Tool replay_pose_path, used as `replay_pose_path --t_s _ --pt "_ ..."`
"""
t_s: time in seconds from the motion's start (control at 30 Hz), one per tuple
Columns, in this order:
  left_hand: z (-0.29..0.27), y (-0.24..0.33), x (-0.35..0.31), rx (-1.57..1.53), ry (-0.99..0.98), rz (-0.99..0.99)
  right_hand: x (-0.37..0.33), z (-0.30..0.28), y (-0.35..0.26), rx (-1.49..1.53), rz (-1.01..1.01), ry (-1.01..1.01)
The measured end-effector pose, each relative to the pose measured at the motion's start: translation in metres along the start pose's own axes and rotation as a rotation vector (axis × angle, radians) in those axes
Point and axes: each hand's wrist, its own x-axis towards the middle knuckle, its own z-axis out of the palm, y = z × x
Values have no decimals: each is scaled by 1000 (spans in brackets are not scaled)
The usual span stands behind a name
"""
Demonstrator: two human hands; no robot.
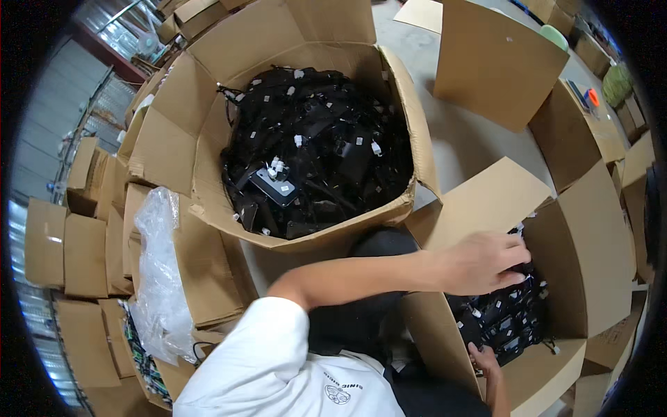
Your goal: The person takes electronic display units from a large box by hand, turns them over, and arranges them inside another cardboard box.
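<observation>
My left arm reaches across to the right, and my left hand (484,265) is over a cardboard box (570,243) of black electronic parts (511,321) with white connectors and cables. Its fingers are curved and apart, slightly blurred, with nothing visible between them. Lower down, my right hand (485,360) is inside the same box, at the near left edge of the parts. Only some of its fingers show, so its grip is unclear. A larger open box (292,35) in front of me holds a heap of similar black parts (326,139). On that heap lies a black rectangular device (274,186) with a white connector bundle.
Clear plastic wrapping (156,278) covers part of a box at my left. A standing cardboard panel (497,62) is at the far right. Stacked cartons (83,243) line the left side, and an orange-and-dark tool (591,98) lies on a box at right.
</observation>
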Motion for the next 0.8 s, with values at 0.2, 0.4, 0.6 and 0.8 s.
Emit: replay_pose_path --t_s 0.2,0.4,0.6,0.8 --pt "-225 -19 -100 569 3 -410 -42 -42 7 159 -178 129" --pt "-346 -101 -218 1103 -546 -855 -59 -65 -1 185 -265 252" --pt "-367 -154 -249 1369 -823 -559 -78 -54 -39 -150 -477 347" --pt "-396 -177 -266 1062 -533 -554 -95 -18 -61 -270 -501 241"
